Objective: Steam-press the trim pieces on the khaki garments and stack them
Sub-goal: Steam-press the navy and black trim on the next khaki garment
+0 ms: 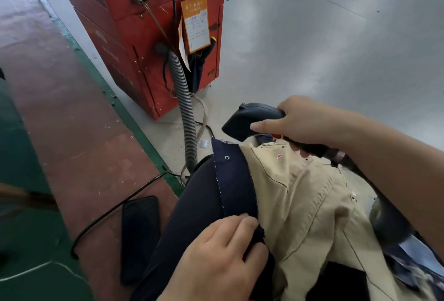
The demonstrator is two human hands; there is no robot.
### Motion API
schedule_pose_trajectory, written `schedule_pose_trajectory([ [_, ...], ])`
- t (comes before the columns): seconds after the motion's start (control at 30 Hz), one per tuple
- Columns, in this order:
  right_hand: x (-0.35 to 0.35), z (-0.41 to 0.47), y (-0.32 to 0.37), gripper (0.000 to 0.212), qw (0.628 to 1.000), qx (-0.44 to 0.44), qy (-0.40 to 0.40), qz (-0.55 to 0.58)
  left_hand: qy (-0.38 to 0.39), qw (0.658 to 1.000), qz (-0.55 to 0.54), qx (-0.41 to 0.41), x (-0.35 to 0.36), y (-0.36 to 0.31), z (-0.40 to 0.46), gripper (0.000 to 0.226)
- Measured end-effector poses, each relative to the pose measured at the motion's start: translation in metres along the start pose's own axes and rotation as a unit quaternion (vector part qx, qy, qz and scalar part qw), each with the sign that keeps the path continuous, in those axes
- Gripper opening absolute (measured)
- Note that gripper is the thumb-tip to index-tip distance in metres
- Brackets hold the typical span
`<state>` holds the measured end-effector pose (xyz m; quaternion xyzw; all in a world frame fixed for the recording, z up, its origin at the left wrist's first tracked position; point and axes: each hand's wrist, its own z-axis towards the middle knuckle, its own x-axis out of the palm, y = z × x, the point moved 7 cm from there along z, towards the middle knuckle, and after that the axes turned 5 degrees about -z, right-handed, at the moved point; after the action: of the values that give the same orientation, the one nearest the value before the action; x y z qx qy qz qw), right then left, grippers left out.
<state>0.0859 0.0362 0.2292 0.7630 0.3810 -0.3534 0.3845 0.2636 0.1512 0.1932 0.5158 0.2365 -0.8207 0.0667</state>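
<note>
A khaki garment lies across my lap at the lower right. Along its left edge runs a navy trim piece with a metal snap and white stitching. My left hand rests on the near end of the trim, fingers pressing it down. My right hand grips the dark handle of a steam iron, held just above the far end of the garment. A red button shows under the thumb.
A red machine cabinet with an orange tag stands ahead. A grey corrugated hose and black cables run down from it. A dark phone lies on the red floor at my left. Grey floor spreads to the right.
</note>
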Motion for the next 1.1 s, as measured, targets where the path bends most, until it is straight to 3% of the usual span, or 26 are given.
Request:
schedule_pose_trajectory([
  [0.07,-0.009,-0.006,-0.004,0.055,1.000,-0.006,-0.013,-0.005,-0.026,1.000,0.009,0.000,-0.003,0.001,-0.003,0.021],
  [0.3,-0.022,-0.089,-0.015,0.064,0.999,-0.029,-0.011,-0.030,-0.091,0.996,0.019,0.007,-0.004,0.000,-0.001,0.018],
  [0.53,-0.002,-0.101,-0.004,0.060,0.995,-0.025,0.004,-0.097,-0.099,0.995,0.012,0.018,0.004,-0.014,-0.016,0.036],
  [0.87,-0.002,-0.031,0.023,0.056,0.994,-0.012,-0.027,-0.106,-0.084,0.996,0.011,-0.026,0.009,-0.008,-0.016,0.014],
  [1.0,-0.026,-0.060,0.014,0.059,0.995,-0.043,-0.066,-0.067,-0.093,0.995,0.009,-0.027,0.005,-0.006,-0.017,0.022],
  [1.1,-0.019,-0.095,0.013,0.056,0.996,-0.049,-0.025,-0.068,-0.082,0.996,0.000,-0.038,0.007,-0.004,-0.016,0.018],
])
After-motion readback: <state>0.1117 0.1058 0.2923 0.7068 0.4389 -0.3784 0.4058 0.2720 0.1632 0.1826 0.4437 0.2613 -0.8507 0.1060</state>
